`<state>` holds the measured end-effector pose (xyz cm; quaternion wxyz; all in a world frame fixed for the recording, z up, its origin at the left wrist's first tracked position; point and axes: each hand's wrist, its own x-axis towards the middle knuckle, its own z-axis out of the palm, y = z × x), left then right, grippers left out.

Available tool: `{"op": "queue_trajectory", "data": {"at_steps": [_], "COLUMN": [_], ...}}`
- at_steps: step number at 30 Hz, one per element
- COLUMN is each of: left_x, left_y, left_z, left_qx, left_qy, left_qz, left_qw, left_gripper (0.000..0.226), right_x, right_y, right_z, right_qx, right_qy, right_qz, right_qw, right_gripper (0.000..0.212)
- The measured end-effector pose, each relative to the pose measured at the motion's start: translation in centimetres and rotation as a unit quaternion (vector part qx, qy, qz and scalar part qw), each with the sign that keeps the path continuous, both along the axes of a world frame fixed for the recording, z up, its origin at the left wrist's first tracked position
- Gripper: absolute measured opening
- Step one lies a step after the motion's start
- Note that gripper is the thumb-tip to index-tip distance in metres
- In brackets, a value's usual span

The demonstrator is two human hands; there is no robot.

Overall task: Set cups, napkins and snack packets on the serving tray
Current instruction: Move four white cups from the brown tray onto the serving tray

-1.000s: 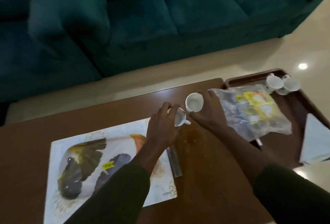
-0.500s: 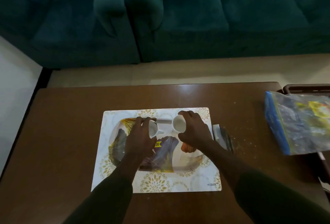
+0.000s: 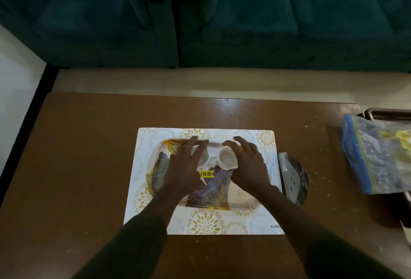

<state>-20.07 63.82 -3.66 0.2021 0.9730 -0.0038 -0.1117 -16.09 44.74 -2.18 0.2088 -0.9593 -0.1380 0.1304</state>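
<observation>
A patterned serving tray (image 3: 222, 198) with gold and purple leaf prints lies on a white floral placemat (image 3: 200, 223). Two small white cups stand side by side at the tray's far part: the left cup (image 3: 205, 159) and the right cup (image 3: 226, 159). My left hand (image 3: 184, 167) hovers over the left cup with its fingers stretched and spread, half hiding it. My right hand (image 3: 249, 165) arches over the right cup with its fingers apart. A clear zip bag of snack packets (image 3: 378, 156) lies at the table's right end.
A silvery packet (image 3: 293, 178) lies just right of the placemat. A dark brown tray (image 3: 387, 112) sits under the zip bag at the far right. The brown wooden table (image 3: 89, 167) stands before a teal sofa (image 3: 244, 22).
Both hands carried the two cups from the right part of the table leftward to the patterned tray, set them down, and their fingers have spread apart. The view swung left.
</observation>
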Motion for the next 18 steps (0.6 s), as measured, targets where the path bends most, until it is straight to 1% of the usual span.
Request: {"op": "queue_trajectory", "data": {"at_steps": [1,2,4,6,8,10,12,13,16,18], "left_x": [0.1,0.1,0.2,0.1,-0.1,-0.3,-0.3,-0.2,0.0,0.0], "left_y": [0.5,0.8,0.9,0.3,-0.4,-0.7,-0.7,-0.7,-0.6,-0.7], "left_z": [0.1,0.1,0.2,0.5,0.4,0.3,0.1,0.1,-0.1,-0.1], "left_qx": [-0.019,-0.043,-0.074,-0.096,-0.125,-0.154,-0.165,-0.166,-0.18,-0.188], "left_qy": [-0.001,0.002,0.006,0.012,0.016,0.017,0.019,0.017,0.003,-0.007], "left_qz": [-0.017,-0.013,0.035,0.094,0.125,0.122,0.116,0.117,0.123,0.119], "left_qw": [1.0,0.999,0.997,0.991,0.984,0.98,0.979,0.979,0.976,0.975], "left_gripper": [0.085,0.083,0.074,0.07,0.076,0.079,0.074,0.069,0.06,0.059], "right_x": [-0.5,-0.9,-1.5,-1.6,-1.2,-1.0,-1.1,-1.4,-2.9,-3.6], "right_y": [0.2,0.4,1.0,1.5,1.7,1.6,1.4,1.2,0.8,0.8], "right_z": [0.0,0.0,-0.5,-0.9,-1.2,-1.4,-1.4,-1.3,-1.5,-1.6], "right_qx": [0.01,0.009,-0.003,-0.007,-0.003,0.006,0.021,0.035,0.1,0.133], "right_qy": [-0.016,-0.024,-0.026,-0.023,-0.011,-0.003,-0.001,-0.006,-0.023,-0.003], "right_qz": [-0.041,-0.076,-0.108,-0.11,-0.099,-0.065,-0.032,-0.034,-0.116,-0.164], "right_qw": [0.999,0.997,0.994,0.994,0.995,0.998,0.999,0.999,0.988,0.977], "right_gripper": [0.075,0.076,0.083,0.083,0.075,0.07,0.069,0.068,0.067,0.067]}}
